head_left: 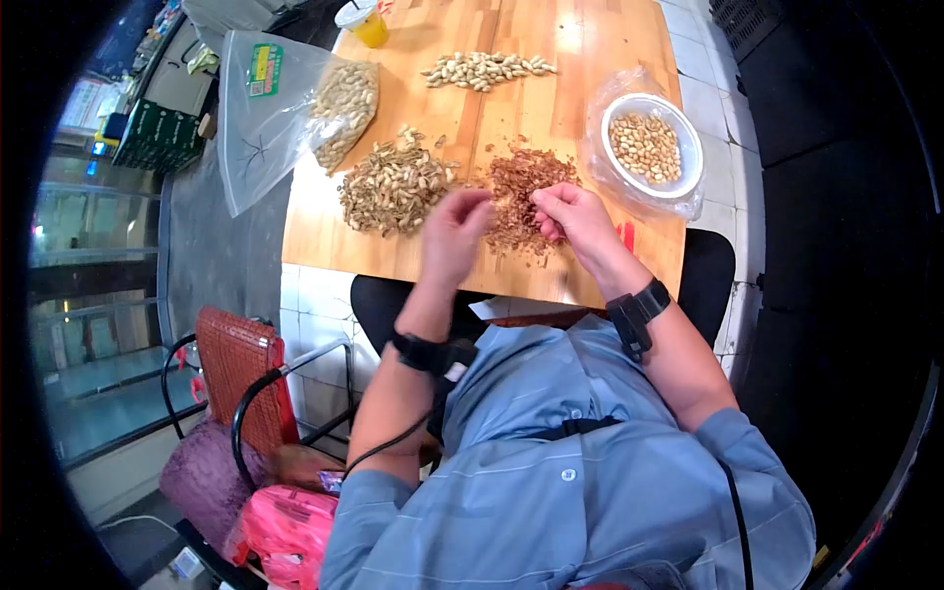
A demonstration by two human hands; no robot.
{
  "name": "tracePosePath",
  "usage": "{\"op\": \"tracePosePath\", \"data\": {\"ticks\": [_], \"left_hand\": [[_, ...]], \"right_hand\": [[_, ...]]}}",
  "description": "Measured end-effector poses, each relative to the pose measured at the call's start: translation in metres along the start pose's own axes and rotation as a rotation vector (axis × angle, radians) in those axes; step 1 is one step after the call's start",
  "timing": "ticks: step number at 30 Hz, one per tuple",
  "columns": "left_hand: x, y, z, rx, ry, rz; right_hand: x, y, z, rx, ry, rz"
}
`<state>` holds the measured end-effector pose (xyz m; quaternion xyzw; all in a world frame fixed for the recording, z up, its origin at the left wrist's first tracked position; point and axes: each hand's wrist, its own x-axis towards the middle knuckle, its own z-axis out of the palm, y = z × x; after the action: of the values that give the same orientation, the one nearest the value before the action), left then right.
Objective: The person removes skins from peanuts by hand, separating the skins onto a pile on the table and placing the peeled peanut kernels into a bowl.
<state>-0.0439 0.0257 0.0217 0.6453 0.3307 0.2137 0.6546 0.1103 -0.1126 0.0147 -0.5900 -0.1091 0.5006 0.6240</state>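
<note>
My left hand (458,228) hovers near the table's front edge, between a heap of pale empty shells (391,187) and a pile of reddish-brown skins (523,187). It is blurred, with its fingers curled together; what they hold, if anything, is hidden. Over the right side of the skins, my right hand (568,216) has its thumb and fingers pinched on something too small to make out. A white bowl (696,162) of peeled nuts (645,147) sits on clear plastic at the right. Unshelled nuts (484,69) form a loose row farther back.
At the left of the wooden table (423,118) lies a clear plastic bag (285,123) partly filled with unshelled nuts. A cup of yellow drink (370,29) stands at the back left. A brown chair (236,369) and a pink bag (287,531) are at the lower left.
</note>
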Motion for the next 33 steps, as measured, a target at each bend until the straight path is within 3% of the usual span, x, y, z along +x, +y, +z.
{"op": "tracePosePath", "data": {"ticks": [4,33], "left_hand": [[-0.004,-0.020,0.042,-0.188,-0.094,0.029],[-0.013,0.003,0.057,-0.108,-0.035,0.015]], "right_hand": [[-0.005,-0.002,0.002,0.065,-0.067,-0.032],[-0.005,0.003,-0.013,0.080,-0.138,-0.099]]}}
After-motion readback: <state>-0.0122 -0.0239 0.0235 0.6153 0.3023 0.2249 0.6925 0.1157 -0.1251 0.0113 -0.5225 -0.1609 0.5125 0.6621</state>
